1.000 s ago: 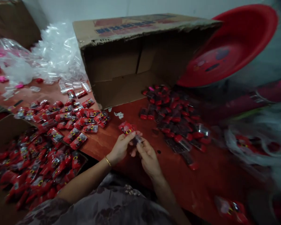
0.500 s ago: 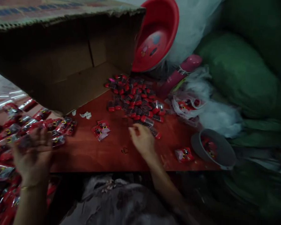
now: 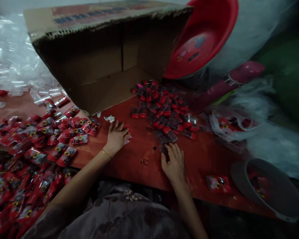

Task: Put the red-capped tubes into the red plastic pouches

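Surface: red-brown table (image 3: 137,156), dim light, edges blurred.
Left hand (image 3: 116,136): lies flat with fingers spread over a small red packet (image 3: 128,132); it presses or covers the packet, and I cannot tell if it grips it. A thin bracelet is at the wrist.
Packet: only its end shows past the fingertips, toward 3 o'clock of the hand; its long axis cannot be told.
Right hand (image 3: 173,163): palm down, fingers loosely open, fingertips touching a dark clear sachet (image 3: 164,149) at 12 o'clock of the hand. The sachet's long axis runs about 12 to 6 o'clock.
Loose pile (image 3: 164,108): red-capped sachets, at 12 o'clock of the right hand.
Cardboard box (image 3: 99,63): lies on its side, opening toward the person; inside looks bare.
Red basin (image 3: 204,36): tilted against the box at 1 o'clock.
Grey bowl (image 3: 269,189): at 4 o'clock, holds red packets.
Finished packets (image 3: 40,139): wide heap at 9 o'clock.
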Demonstrator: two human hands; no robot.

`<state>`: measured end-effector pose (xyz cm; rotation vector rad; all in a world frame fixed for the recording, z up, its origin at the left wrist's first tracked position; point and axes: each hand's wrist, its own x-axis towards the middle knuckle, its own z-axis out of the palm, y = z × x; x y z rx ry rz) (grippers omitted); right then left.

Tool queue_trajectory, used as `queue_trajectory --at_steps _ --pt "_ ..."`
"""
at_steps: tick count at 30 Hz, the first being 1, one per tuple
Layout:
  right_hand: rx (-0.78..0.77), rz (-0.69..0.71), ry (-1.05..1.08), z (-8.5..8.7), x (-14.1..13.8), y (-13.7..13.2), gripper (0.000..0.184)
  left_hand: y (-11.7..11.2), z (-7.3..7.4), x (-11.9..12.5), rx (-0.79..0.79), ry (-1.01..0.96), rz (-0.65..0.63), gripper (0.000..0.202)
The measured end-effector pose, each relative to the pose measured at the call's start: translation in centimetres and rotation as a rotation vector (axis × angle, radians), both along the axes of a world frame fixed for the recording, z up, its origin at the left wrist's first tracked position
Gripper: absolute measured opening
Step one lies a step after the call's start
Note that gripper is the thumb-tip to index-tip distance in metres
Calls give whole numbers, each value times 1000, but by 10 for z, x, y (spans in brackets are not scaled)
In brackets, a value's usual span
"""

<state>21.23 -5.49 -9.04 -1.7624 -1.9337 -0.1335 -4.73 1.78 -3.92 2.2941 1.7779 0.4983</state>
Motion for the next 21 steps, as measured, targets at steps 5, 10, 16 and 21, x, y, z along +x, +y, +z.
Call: queue_trajectory --at_steps 5,10,16,21 --pt "36 -84 -13 15 -6 -5 34 -3 -8 -3 25 40 28 25" --pt "46 26 334 47 -40 -10 29 -19 8 7 88 -159 114 28" --pt "-302 230 1187 56 -106 26 27 -36 31 26 88 -439 79 30" --pt "-230 146 1134 58 -107 29 28 -41 33 28 -218 -1030 257 49"
